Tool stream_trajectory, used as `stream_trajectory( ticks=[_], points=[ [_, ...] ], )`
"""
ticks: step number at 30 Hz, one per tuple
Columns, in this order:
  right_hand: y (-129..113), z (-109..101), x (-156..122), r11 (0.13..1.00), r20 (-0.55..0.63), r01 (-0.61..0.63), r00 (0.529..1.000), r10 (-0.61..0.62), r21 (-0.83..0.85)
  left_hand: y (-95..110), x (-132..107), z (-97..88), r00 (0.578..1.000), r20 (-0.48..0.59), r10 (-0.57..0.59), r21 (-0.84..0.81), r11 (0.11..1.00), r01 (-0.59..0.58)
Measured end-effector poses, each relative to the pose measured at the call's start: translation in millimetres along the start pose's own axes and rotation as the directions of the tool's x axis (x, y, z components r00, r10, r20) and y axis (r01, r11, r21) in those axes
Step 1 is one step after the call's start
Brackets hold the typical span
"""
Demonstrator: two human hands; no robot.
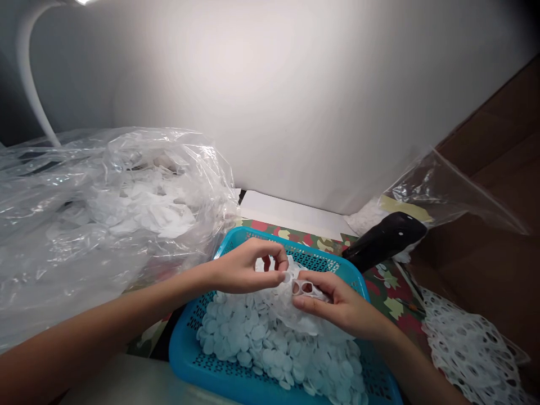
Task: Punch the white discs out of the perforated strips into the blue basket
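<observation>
Over a blue plastic basket (189,368), my left hand (248,269) pinches a small white disc (287,277) between thumb and forefinger. Close beside it, my right hand (337,301) is closed around a white perforated sheet (304,288), whose round holes show between the fingers. Heaped in the basket are many loose white discs (253,332), with more thin white material (291,315) under my right hand. Whether the pinched disc is still joined to the sheet I cannot tell.
A large clear plastic bag (160,191) with white pieces inside lies left. Behind the basket's right corner is a black object (386,239). Perforated white scraps (472,349) lie at the right, by brown cardboard (498,264). A white lamp neck (29,79) rises at the left.
</observation>
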State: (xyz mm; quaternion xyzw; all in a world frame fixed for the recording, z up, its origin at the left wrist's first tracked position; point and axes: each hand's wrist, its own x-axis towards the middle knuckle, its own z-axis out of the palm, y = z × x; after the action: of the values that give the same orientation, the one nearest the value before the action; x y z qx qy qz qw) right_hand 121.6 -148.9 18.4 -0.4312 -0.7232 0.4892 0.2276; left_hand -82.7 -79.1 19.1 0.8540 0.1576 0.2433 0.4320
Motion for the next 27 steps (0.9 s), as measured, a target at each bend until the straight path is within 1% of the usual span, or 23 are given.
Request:
stream_trajectory(
  ticks=[2,5,9,12,19,23,27],
  points=[
    [1,0,1,0.999,-0.015,-0.013,1.000,0.013,0.034,2,0,-0.5,0.999,0.029,0.023,0.012,1.000,-0.024],
    [1,-1,2,0.995,-0.065,0.001,0.998,0.006,0.098,4,-1,-0.8,0.996,0.050,0.068,0.058,0.996,-0.071],
    [4,-4,3,0.982,-0.131,0.011,0.991,0.014,0.188,2,-1,1.5,0.996,0.039,0.077,0.142,0.986,-0.082],
    [5,-5,4,0.975,-0.175,0.028,0.984,0.011,0.221,1,-1,5.7,0.996,0.032,0.085,0.208,0.974,-0.090],
    [2,-1,5,0.961,-0.160,0.078,0.986,-0.037,0.263,-1,-2,10.0,0.994,0.054,0.092,0.295,0.950,-0.103],
    [3,-1,5,0.963,-0.184,0.094,0.982,-0.048,0.251,-1,-2,9.6,0.994,0.064,0.092,0.302,0.947,-0.108],
    [3,-1,5,0.967,-0.209,0.080,0.978,-0.029,0.243,0,-2,9.1,0.994,0.077,0.083,0.312,0.945,-0.103]
  ],
)
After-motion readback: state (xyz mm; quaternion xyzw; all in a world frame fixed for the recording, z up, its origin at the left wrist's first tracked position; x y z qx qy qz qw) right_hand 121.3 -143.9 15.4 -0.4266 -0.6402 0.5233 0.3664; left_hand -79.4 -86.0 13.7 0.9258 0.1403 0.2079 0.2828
